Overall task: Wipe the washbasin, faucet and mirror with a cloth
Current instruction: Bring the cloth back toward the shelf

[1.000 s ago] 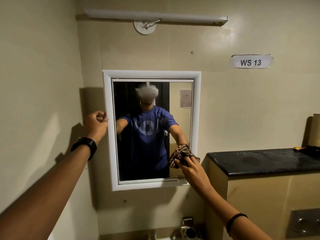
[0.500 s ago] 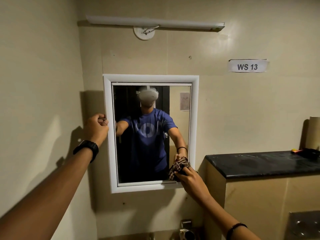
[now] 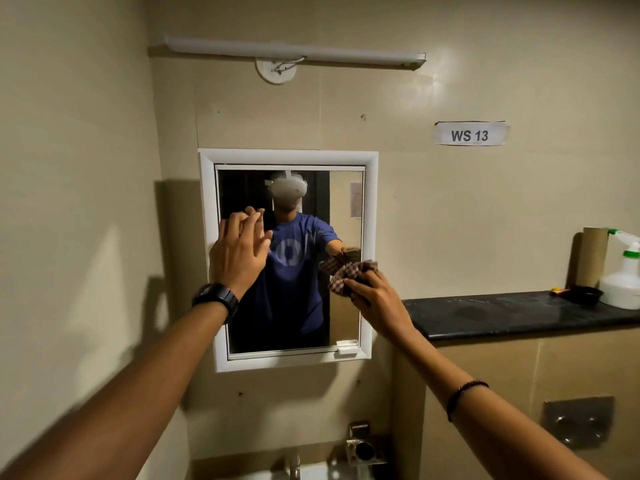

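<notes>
centre frame, the mirror [image 3: 346,209] hangs on the wall. the left hand [image 3: 239,254] lies flat at its left glass, fingers straight and spread. the right hand [image 3: 375,299] grips the bunched cloth [image 3: 349,275], fingers curled round it, at the mirror's right edge. the faucet [image 3: 294,467] shows at the bottom edge. a spray bottle [image 3: 621,282] stands on the dark surface [image 3: 502,311], far right.

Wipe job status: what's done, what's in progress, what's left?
Done: nothing provable; no surface shows wiping. In hand: the right hand holds the checked cloth against the mirror at its right edge, and the left hand is open over its left side. Left, possibly: faucet and washbasin, barely visible at the bottom, with no hand near.
</notes>
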